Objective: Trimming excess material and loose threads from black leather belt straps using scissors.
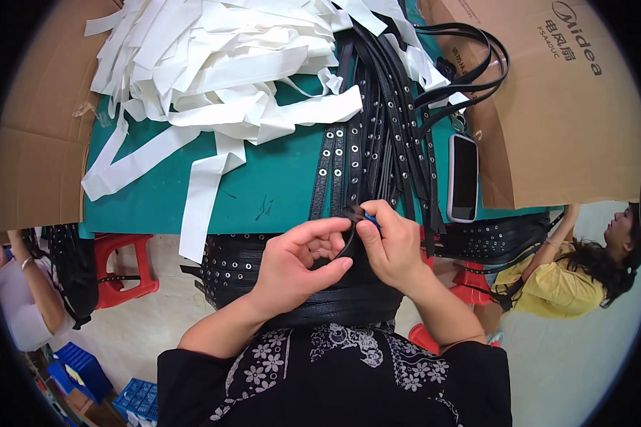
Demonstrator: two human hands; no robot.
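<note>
In front of my chest, just off the table's near edge, both my hands meet at the end of a narrow black strap (351,213). My left hand (292,265) has its fingers curled at the strap, index fingertip against it and thumb held apart. A small blue object (372,219) is pinched in my right hand (393,245); the fingers hide most of it, so its kind does not show. Black belts with metal eyelets (377,135) lie lengthwise on the table beyond my hands. More black eyeleted straps (235,265) are heaped across my lap.
White fabric strips (214,57) are piled on the green table (278,185). To the right lie a phone (463,178) and looped black straps (502,64). Cardboard boxes (570,135) flank the table. People sit at both sides, near red stools (124,267); blue crates (82,370) stand lower left.
</note>
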